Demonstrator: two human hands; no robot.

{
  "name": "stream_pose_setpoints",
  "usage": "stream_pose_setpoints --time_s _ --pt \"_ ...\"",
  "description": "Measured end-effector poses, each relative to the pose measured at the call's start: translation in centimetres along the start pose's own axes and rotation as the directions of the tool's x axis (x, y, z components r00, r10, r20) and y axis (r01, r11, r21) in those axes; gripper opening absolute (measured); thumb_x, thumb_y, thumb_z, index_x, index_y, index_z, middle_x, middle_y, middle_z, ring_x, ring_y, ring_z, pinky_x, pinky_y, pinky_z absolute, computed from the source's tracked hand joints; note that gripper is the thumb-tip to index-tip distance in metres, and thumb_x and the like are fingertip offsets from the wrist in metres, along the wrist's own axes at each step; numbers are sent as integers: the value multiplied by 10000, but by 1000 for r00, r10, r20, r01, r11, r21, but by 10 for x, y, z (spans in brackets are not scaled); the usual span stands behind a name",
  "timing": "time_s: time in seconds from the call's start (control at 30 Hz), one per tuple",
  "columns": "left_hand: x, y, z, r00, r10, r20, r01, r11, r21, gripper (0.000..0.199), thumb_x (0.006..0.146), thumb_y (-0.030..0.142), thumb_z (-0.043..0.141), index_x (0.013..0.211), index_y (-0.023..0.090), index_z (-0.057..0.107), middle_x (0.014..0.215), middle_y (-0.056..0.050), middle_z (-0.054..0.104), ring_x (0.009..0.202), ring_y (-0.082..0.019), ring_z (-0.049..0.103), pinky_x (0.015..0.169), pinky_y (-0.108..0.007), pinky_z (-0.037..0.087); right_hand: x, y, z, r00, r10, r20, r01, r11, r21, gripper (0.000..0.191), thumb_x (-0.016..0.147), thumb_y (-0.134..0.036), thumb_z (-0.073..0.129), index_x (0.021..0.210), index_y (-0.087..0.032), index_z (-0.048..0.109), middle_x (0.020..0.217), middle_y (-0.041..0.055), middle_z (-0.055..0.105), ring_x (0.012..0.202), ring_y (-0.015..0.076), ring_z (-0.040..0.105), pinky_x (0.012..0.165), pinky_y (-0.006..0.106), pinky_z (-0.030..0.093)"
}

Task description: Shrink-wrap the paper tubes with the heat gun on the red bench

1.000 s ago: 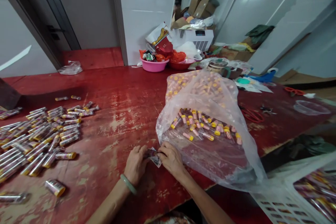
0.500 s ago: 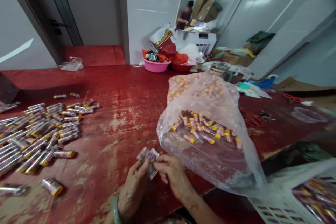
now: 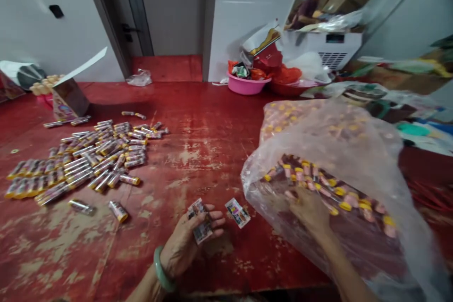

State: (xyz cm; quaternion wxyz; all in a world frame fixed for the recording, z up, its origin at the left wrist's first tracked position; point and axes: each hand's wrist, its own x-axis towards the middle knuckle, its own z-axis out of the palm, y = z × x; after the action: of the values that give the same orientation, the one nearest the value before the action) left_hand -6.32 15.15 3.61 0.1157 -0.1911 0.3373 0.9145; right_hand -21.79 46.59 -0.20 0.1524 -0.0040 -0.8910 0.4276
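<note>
The left hand (image 3: 184,245) is closed on 2 small printed cards (image 3: 202,232), and 1 more card (image 3: 238,213) lies apart on the red table (image 3: 212,160). The right hand (image 3: 307,210) is at the yellow-capped vials (image 3: 345,205) in the clear plastic bag (image 3: 354,137), but I cannot tell its grip.

Capped tubes (image 3: 101,153) left, plastic bag (image 3: 329,141) right.
</note>
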Motion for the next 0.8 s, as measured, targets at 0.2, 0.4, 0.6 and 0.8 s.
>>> stream_pose_setpoints --time_s 0.2,0.4,0.6,0.8 --pt "-8 0 -22 979 139 -146 -123 986 112 431 627 367 892 909 99 705 888 -125 737 811 -231 703 778 -302 564 -38 -53 6 973 216 76 -220 793 568 298 677 -492 620 852 -250 624 893 113 581 754 256 566 661 425 491" --pt "-21 4 -28 959 188 -211 -173 981 87 430 563 353 919 851 101 723 765 -66 707 664 -146 634 659 -233 521 -118 -134 74 607 10 795 -763 287 579 254 633 -360 786 762 -176 667 715 20 453 535 110 388 400 207 298" --pt "-37 7 -39 918 269 -291 -273 962 30 405 562 365 910 790 101 703 735 -77 691 649 -176 626 655 -277 513 -148 -171 121 585 3 811 -626 637 450 340 661 -412 804 753 -173 580 614 -49 425 460 64 283 417 203 198" --pt "-45 14 -47 906 319 -278 -337 942 -15 352 650 363 866 834 107 709 781 -80 701 680 -173 641 681 -265 526 -144 -196 132 601 55 798 -629 649 429 288 568 -372 748 659 -163 571 525 -58 392 443 73 263 394 205 191"
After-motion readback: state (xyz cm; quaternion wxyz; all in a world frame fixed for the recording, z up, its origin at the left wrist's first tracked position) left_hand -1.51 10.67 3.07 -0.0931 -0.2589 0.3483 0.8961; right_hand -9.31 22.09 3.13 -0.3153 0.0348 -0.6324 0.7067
